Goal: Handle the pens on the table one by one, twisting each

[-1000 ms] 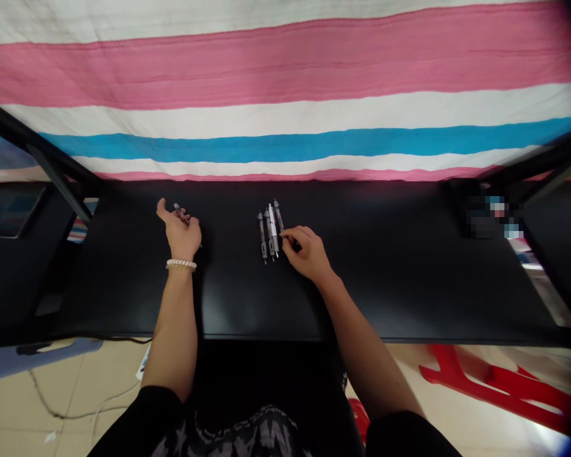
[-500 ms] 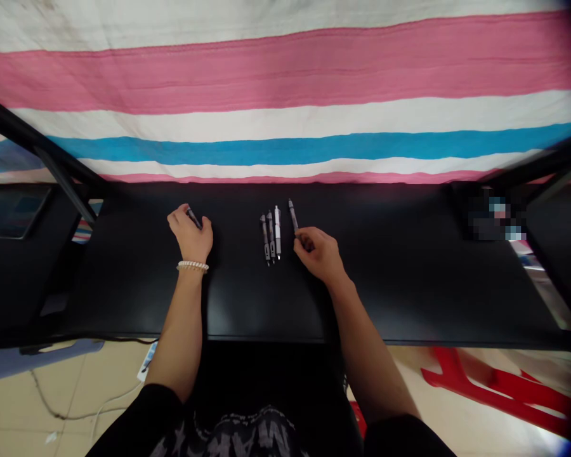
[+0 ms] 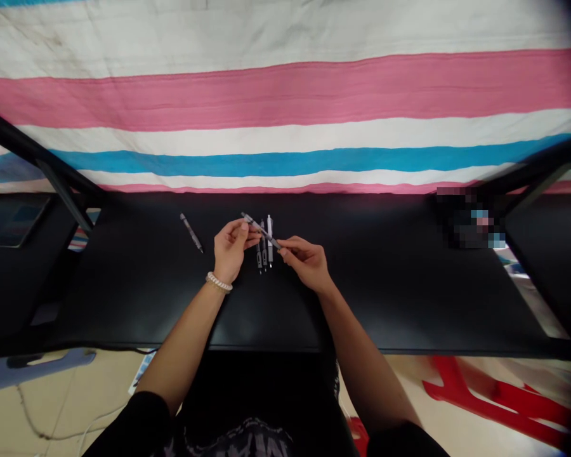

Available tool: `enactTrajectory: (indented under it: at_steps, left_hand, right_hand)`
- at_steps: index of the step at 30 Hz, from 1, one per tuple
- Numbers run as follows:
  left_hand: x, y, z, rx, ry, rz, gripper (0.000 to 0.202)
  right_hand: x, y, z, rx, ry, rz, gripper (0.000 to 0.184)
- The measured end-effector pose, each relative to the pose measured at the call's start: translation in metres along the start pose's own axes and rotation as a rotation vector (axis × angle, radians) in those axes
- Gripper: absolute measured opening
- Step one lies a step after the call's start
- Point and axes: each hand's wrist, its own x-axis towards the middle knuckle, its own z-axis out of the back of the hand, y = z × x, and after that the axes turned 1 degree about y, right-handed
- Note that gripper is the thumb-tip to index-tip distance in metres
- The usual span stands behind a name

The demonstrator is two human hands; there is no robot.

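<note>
Both my hands hold one grey pen (image 3: 261, 230) slantwise above the black table (image 3: 390, 285). My left hand (image 3: 231, 249), with a bead bracelet at the wrist, pinches the pen's far end. My right hand (image 3: 304, 259) pinches its near end. Right behind the held pen lies a row of three pens (image 3: 265, 249) side by side on the table. A single pen (image 3: 191, 233) lies alone on the table to the left of my left hand.
A pink, white and blue striped cloth (image 3: 285, 114) hangs behind the table. A dark object (image 3: 473, 222), blurred out, sits at the table's far right. Black frame bars (image 3: 38, 158) slant at both sides. A red plastic stool (image 3: 495, 387) stands on the floor at the right.
My left hand let go of its pen, which now lies at the left, and moved right. My right hand lifted a pen off the row; both hands now grip it.
</note>
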Motion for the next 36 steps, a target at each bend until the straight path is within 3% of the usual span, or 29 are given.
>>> enactTrajectory:
  at_steps: [6, 11, 17, 19, 21, 24, 27, 31, 36]
  left_hand:
    - [0.004, -0.008, -0.008, -0.022, 0.05, 0.012, 0.037]
    - [0.006, 0.0, -0.019, -0.053, -0.032, -0.018, 0.04]
    - [-0.001, 0.018, -0.021, -0.219, -0.221, -0.013, 0.039]
    - [-0.003, 0.019, -0.021, -0.26, -0.241, -0.008, 0.037]
    - [-0.004, 0.019, -0.021, -0.282, -0.236, -0.012, 0.036]
    - [-0.003, 0.018, -0.021, -0.276, -0.203, 0.001, 0.038]
    - [-0.002, 0.018, -0.02, -0.266, -0.188, -0.003, 0.036]
    - [-0.001, 0.019, -0.018, -0.244, -0.16, -0.006, 0.033]
    - [-0.001, 0.019, -0.017, -0.241, -0.156, -0.016, 0.033]
  right_hand:
    - [0.002, -0.003, -0.001, 0.04, -0.041, -0.015, 0.022]
    - [0.006, -0.013, -0.007, -0.013, -0.161, -0.095, 0.029]
    - [0.009, -0.01, -0.009, -0.211, -0.247, 0.221, 0.012]
    - [0.009, -0.01, -0.01, -0.155, -0.244, 0.236, 0.009]
    - [0.009, -0.011, -0.01, -0.062, -0.252, 0.153, 0.027]
    - [0.009, -0.014, -0.009, -0.017, -0.234, 0.049, 0.022]
    - [0.009, -0.013, -0.007, 0.001, -0.208, 0.117, 0.019]
    - [0.009, -0.01, -0.006, 0.053, -0.208, 0.041, 0.024]
    - [0.009, -0.011, -0.005, 0.057, -0.235, 0.11, 0.025]
